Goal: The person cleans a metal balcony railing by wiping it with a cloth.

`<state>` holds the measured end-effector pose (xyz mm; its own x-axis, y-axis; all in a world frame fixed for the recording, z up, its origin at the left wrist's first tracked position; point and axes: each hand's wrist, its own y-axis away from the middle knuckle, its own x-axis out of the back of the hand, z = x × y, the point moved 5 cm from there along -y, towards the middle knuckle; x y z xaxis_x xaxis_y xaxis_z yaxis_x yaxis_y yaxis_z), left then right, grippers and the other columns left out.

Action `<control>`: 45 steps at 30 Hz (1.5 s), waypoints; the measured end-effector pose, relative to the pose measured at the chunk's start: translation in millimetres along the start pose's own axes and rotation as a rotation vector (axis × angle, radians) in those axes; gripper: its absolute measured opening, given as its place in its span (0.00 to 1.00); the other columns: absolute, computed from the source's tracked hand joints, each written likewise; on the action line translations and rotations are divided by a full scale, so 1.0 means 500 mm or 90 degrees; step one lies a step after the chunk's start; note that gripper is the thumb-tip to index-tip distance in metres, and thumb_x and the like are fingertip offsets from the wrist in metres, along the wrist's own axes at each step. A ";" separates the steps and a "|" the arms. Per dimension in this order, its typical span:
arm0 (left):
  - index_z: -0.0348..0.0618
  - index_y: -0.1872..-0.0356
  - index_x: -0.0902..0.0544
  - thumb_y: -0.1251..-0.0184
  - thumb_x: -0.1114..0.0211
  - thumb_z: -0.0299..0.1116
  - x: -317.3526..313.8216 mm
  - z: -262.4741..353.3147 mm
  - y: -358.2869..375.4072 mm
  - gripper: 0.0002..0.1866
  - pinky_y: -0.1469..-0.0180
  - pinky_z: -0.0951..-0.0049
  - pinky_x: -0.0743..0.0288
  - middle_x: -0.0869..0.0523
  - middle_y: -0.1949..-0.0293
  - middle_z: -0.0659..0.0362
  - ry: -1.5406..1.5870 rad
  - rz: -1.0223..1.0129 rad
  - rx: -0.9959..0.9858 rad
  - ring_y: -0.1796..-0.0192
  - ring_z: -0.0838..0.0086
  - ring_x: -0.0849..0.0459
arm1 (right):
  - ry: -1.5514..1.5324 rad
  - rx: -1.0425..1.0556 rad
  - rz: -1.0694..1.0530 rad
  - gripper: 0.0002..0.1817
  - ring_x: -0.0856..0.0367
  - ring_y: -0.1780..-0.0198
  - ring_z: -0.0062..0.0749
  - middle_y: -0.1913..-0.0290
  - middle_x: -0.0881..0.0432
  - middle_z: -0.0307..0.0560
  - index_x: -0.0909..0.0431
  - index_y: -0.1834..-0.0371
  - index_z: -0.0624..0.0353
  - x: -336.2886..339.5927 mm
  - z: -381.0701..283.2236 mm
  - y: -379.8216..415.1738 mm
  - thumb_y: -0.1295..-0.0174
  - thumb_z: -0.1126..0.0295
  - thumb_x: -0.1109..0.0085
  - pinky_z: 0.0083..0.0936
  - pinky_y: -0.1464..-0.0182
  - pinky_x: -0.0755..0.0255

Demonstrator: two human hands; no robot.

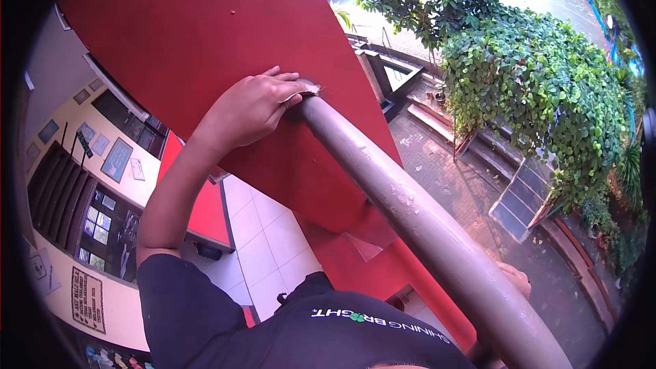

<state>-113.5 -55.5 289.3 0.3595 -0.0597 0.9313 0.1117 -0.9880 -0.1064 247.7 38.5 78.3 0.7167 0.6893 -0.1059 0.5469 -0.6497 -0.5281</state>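
Note:
A long, thick pipe [410, 205] with a worn, greyish surface runs diagonally from the lower right to the centre. My left hand [256, 106] reaches over the red panel [225, 20] to the pipe's upper end. Between its thumb and fingers is a thin, ragged whitish piece [309, 87], pressed against the pipe; its material is unclear. My right hand [516, 279] is curled around the far side of the pipe, lower down. Only its fingers show past the edge, and the pipe hides the rest.
Beneath my arm lie white floor tiles [263, 246] and a red surface [205, 205]. Framed notices hang on the cream wall [58, 239] at left. Beyond the pipe, a lower paved yard [437, 171] has steps, a leafy climbing plant [533, 82] and a tilted framed panel [523, 198].

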 end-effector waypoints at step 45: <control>0.41 0.44 0.13 0.20 0.49 0.30 0.002 0.029 -0.063 0.16 0.42 0.55 0.22 0.11 0.54 0.45 0.158 -0.172 -0.050 0.51 0.50 0.13 | 0.032 -0.075 -0.031 0.24 0.39 0.83 0.28 0.84 0.39 0.41 0.33 0.84 0.62 0.002 0.017 0.022 0.42 0.57 0.36 0.30 0.80 0.50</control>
<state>-103.3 -22.6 288.6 0.0910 0.1810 0.9793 0.0962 -0.9803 0.1723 250.7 34.8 65.0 0.7078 0.7053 -0.0383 0.6262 -0.6517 -0.4279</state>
